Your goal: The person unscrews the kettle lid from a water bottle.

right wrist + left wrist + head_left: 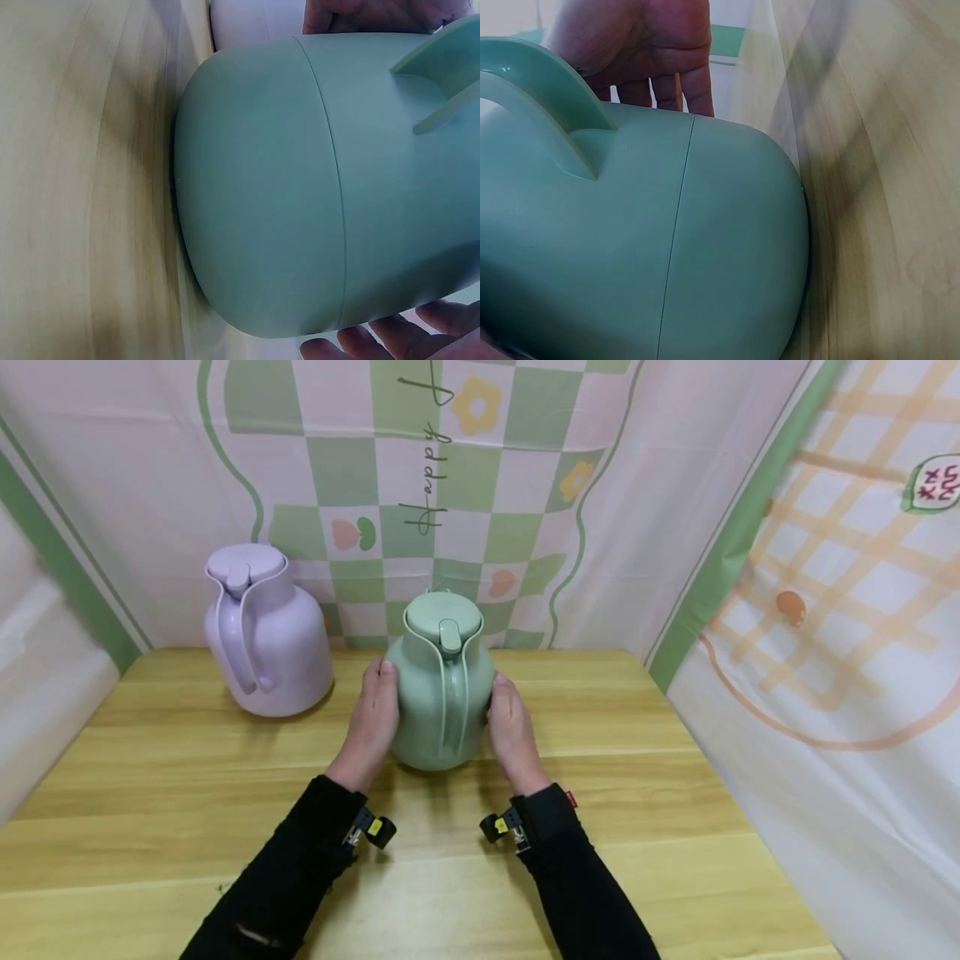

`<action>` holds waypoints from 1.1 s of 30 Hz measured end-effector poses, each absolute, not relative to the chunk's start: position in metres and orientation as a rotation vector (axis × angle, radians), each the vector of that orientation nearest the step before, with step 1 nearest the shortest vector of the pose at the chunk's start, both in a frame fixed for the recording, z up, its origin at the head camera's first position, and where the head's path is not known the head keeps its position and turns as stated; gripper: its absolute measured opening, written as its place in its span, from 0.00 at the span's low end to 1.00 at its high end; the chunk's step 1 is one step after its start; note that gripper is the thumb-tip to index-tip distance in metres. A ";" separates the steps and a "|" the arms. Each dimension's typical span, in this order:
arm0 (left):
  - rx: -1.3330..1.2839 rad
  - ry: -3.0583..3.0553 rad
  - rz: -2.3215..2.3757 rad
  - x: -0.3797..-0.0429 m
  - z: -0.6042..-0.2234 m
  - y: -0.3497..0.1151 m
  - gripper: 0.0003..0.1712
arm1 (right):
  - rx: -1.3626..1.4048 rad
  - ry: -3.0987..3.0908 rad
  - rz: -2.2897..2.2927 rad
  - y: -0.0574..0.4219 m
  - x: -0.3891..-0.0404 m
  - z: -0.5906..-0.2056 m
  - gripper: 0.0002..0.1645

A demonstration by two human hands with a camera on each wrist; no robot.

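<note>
A pale green thermos jug stands upright on the wooden table, its handle and lid lever facing me. My left hand holds its left side, the thumb up along the body. On the opposite side, my right hand grips the jug at about the same height. The fingers reach toward the far side and are partly hidden by the jug in the head view. In the right wrist view the rounded base of the green jug sits at the tabletop, with right-hand fingertips against its side.
A lilac jug of similar shape stands at the back left of the wooden table. Behind the table hangs a green-checked curtain. Another printed curtain borders the right side.
</note>
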State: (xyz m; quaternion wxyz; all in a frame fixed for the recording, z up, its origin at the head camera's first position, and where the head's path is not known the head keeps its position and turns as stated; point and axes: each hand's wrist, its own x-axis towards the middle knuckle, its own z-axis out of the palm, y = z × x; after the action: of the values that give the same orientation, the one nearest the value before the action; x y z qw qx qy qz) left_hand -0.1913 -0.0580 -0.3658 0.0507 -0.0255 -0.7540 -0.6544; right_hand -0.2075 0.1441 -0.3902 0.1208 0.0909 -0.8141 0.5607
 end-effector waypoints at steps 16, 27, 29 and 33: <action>-0.103 -2.315 -1.976 -0.192 -0.370 -0.060 0.46 | 0.228 -2.297 1.386 0.140 -0.180 -0.358 0.39; -0.098 -2.307 -1.983 -0.190 -0.367 -0.061 0.45 | 0.379 -2.175 1.465 0.128 -0.161 -0.346 0.31; -0.095 -2.308 -1.979 -0.190 -0.367 -0.060 0.45 | 0.392 -2.170 1.523 0.125 -0.158 -0.347 0.31; -0.092 -2.314 -1.973 -0.191 -0.368 -0.060 0.45 | 0.421 -2.183 1.544 0.122 -0.154 -0.350 0.30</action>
State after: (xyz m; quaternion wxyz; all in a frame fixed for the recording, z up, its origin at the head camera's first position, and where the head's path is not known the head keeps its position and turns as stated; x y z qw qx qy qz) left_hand -0.1908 -0.0597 -0.3677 0.0498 -0.0302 -0.7597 -0.6476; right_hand -0.1539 0.1223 -0.3504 0.2160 0.1518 -0.7875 0.5569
